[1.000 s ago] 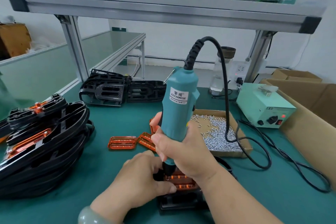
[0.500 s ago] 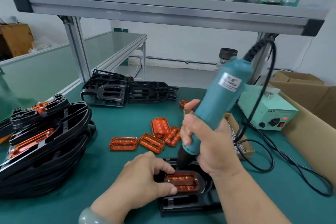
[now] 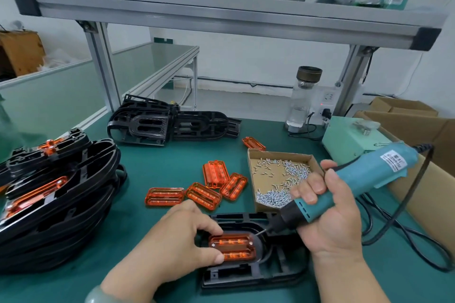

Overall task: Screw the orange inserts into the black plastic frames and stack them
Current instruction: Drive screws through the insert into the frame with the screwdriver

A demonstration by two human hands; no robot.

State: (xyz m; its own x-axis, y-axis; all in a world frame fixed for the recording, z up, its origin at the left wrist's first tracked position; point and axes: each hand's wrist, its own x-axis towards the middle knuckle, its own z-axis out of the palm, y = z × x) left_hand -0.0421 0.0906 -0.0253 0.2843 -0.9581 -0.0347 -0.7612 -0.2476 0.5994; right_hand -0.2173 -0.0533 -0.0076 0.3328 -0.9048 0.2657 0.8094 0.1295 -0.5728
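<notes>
A black plastic frame (image 3: 253, 275) lies on the green table in front of me, with an orange insert (image 3: 234, 246) seated in it; two screw heads show on the insert. My left hand (image 3: 177, 238) presses on the insert's left side with thumb and fingers. My right hand (image 3: 327, 214) grips a teal electric screwdriver (image 3: 369, 179), tilted low to the right, its bit just off the insert's upper right corner. Several loose orange inserts (image 3: 197, 189) lie behind the frame. A tall stack of finished frames (image 3: 56, 194) stands at the left.
A cardboard tray of small screws (image 3: 278, 177) sits right of the loose inserts. Bare black frames (image 3: 172, 123) lie at the back. A pale green power box (image 3: 349, 140), a bottle (image 3: 305, 96), trailing black cable (image 3: 406, 236) and cardboard boxes (image 3: 418, 120) crowd the right side.
My right hand has swung the screwdriver from upright over the insert down to a low tilt toward the right, lifting the bit off the insert. The left hand stays on the insert.
</notes>
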